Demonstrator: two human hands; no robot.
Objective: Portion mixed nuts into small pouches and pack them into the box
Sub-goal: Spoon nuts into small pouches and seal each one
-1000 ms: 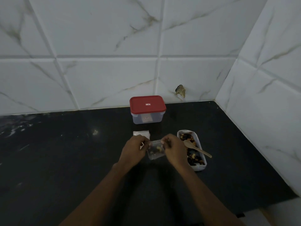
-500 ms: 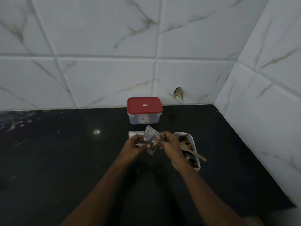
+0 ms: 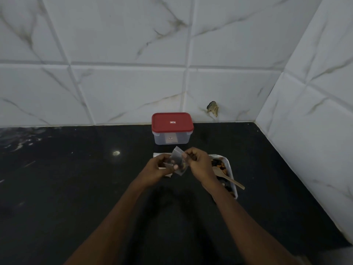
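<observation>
A small clear pouch with a few nuts in it is held tilted above the black counter, between both hands. My left hand grips its lower left part. My right hand pinches its right edge. Just right of my right hand lies a white tray of mixed nuts with a wooden spoon resting in it. Behind the hands stands the clear box with a red lid, closed. A stack of spare pouches lies mostly hidden under my left hand.
The black counter ends at white marble tile walls at the back and on the right. A chipped hole marks the back wall near the corner.
Both hands lifted the pouch off the counter and turned it from flat to tilted on edge. The view also shifted slightly.
</observation>
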